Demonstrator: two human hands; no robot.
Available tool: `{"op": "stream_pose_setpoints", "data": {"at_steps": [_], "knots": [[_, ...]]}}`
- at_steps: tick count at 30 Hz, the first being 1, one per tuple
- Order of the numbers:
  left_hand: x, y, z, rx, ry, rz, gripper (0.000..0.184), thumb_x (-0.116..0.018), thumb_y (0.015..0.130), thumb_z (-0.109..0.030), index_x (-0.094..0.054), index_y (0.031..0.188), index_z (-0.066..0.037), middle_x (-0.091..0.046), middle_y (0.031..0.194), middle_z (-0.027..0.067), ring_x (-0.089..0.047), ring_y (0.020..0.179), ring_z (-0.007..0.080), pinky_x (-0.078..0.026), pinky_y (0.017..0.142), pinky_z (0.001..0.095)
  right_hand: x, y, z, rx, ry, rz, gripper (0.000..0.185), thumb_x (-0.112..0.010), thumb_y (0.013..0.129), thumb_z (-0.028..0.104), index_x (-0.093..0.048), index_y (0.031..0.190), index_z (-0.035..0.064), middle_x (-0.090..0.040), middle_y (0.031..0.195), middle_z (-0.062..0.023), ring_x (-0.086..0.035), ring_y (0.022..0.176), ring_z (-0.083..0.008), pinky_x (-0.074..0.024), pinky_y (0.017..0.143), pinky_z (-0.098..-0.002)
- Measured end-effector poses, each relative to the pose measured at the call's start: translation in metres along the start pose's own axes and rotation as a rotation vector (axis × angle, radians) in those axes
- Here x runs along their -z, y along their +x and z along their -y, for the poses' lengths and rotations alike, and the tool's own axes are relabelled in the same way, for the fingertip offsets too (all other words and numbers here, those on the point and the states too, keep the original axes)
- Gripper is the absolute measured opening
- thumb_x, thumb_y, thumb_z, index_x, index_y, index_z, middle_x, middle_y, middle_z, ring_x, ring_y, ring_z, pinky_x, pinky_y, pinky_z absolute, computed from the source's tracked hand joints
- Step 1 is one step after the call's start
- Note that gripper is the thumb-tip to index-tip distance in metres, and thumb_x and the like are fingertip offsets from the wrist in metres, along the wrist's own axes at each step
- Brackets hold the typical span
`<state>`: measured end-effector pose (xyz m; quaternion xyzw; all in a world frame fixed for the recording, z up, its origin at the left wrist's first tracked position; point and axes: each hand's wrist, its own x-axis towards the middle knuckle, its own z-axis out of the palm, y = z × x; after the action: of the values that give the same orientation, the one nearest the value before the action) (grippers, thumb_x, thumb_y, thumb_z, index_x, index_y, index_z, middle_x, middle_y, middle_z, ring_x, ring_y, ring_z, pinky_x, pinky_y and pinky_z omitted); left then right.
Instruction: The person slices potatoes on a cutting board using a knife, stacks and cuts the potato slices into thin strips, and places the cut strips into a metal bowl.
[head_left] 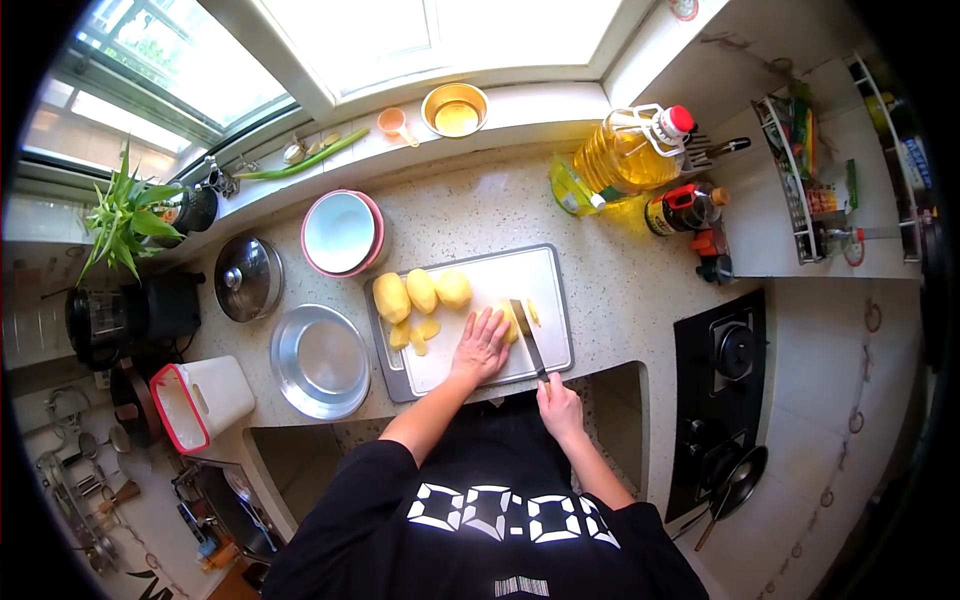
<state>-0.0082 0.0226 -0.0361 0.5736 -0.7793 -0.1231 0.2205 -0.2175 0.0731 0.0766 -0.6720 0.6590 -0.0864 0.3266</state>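
Observation:
My right hand [560, 407] is closed around the handle of a kitchen knife [530, 343], its blade pointing away from me over the cutting board [470, 377]. My left hand [482, 345] rests on the board, fingertips against a peeled potato [509, 322] just left of the blade, holding it steady. Thin potato strips [533, 313] lie to the right of the knife. Along the board's far left sit three larger peeled potatoes, among them a big one [391, 297], with several smaller potato pieces [400, 335] below them.
Left of the board are a metal basin [320, 362], stacked bowls [340, 232] and a glass lid [248, 279]. An oil jug [625, 155] and a dark sauce bottle [680, 208] stand at the back right. The gas stove [718, 390] is on the right.

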Motion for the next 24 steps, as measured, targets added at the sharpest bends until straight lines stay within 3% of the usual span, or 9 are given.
{"op": "stream_pose_setpoints", "data": {"at_steps": [24], "knots": [[0.001, 0.001, -0.001, -0.003, 0.0, 0.011, 0.061, -0.069, 0.087, -0.027, -0.044, 0.14, -0.012, -0.042, 0.15, 0.0117, -0.034, 0.146, 0.0343, -0.023, 0.123, 0.0554, -0.017, 0.007, -0.004, -0.084, -0.103, -0.007, 0.025, -0.056, 0.1, 0.032, -0.054, 0.106, 0.0074, -0.069, 0.074, -0.0223, -0.067, 0.07, -0.0466, -0.053, 0.063, -0.0591]]}}
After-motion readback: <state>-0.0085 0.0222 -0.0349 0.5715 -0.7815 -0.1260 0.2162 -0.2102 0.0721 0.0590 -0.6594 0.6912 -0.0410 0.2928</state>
